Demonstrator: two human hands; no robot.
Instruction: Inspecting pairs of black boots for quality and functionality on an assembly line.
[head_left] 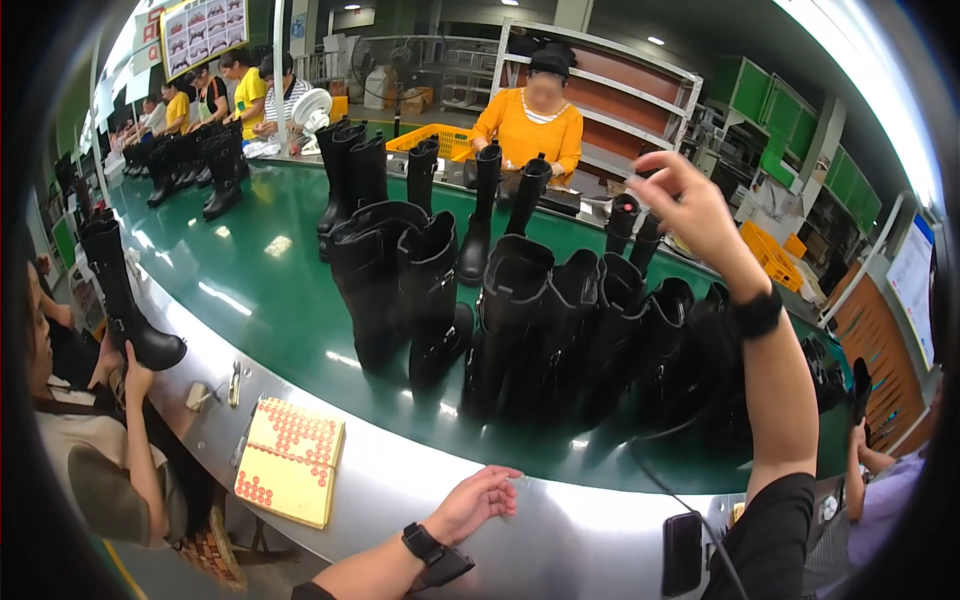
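My left hand (478, 506) hovers over the steel table edge, palm down, with loosely stretched fingers and nothing visible in it. High on the right, my right hand (690, 205) is raised above the black boots, its fingers bent but apart. A small red dot shows beside its fingertips; whether it sits on a finger or on the boot shaft (621, 225) behind, I cannot tell. Several tall black boots (515, 310) stand upright in a close row before me. Left of my left hand lies a yellow sheet (290, 460) with round red stickers.
A phone (682, 555) lies by a black cable (665, 485) on the steel edge (560, 530). Across the green belt (270, 240) a person in orange (540, 125) works. At left, another person's hand (137, 375) holds a boot (125, 295). Yellow crates (770, 255) stand far right.
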